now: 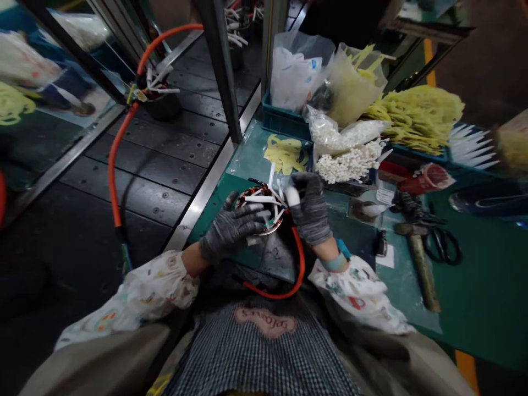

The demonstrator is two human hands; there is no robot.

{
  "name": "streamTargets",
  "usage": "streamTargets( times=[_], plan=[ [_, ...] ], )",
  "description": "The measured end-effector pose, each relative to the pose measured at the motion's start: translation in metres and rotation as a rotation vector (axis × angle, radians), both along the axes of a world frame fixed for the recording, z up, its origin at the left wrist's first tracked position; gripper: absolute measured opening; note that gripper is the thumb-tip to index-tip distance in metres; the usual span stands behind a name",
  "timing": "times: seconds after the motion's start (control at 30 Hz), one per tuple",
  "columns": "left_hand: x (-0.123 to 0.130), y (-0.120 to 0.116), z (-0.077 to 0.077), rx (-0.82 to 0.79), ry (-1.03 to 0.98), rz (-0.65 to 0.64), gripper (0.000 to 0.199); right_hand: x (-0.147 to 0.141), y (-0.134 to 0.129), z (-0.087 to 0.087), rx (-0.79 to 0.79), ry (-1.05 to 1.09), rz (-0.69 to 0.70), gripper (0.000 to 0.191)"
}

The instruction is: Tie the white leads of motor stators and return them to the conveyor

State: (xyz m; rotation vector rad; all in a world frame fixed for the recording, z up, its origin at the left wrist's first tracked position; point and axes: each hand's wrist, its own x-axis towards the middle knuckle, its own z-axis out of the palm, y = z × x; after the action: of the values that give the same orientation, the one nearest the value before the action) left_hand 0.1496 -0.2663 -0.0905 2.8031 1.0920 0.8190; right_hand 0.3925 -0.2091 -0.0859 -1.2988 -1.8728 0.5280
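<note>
A motor stator (267, 228) with copper windings and several white sleeved wires (260, 199) sits in front of me on the bench. My left hand (235, 224), in a grey knit glove, lies along its left side with the fingers stretched over the rim and the thumb apart. On the right, my gloved right hand (310, 206) has its fingers curled at the wire ends; a white tip shows at its thumb side. What exactly those fingers pinch is partly hidden. An orange cable (300, 258) runs from beside the right hand down toward my apron.
Yellow strips (284, 154) and white sleeves (346, 162) lie beyond the stator. Blue bins (284, 118) hold bags at the back. To the right are a hammer (423, 264) and scissors (447, 245). A slatted conveyor (165, 148) at left carries another orange-cabled stator (163, 104) past a metal post (220, 66).
</note>
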Motion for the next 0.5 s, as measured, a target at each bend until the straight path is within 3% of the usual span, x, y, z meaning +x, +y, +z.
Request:
streamTargets(
  times=[0.13,0.23,0.4,0.5],
  plan=[
    [-0.033,0.003,0.024,0.113,0.274,-0.074,0.039,0.004,-0.014,-0.015,-0.104,-0.042,0.078,0.063],
    [-0.039,0.010,0.043,0.108,0.398,-0.170,0.047,-0.001,0.004,-0.018,-0.191,-0.110,0.190,0.071],
    [-0.028,0.012,0.063,0.122,0.480,-0.208,0.051,-0.003,0.069,0.007,-0.223,-0.317,0.638,0.067],
    [-0.029,0.003,0.056,0.220,0.451,-0.168,0.045,0.001,0.076,0.023,-0.178,-0.397,0.661,0.061]
  ],
)
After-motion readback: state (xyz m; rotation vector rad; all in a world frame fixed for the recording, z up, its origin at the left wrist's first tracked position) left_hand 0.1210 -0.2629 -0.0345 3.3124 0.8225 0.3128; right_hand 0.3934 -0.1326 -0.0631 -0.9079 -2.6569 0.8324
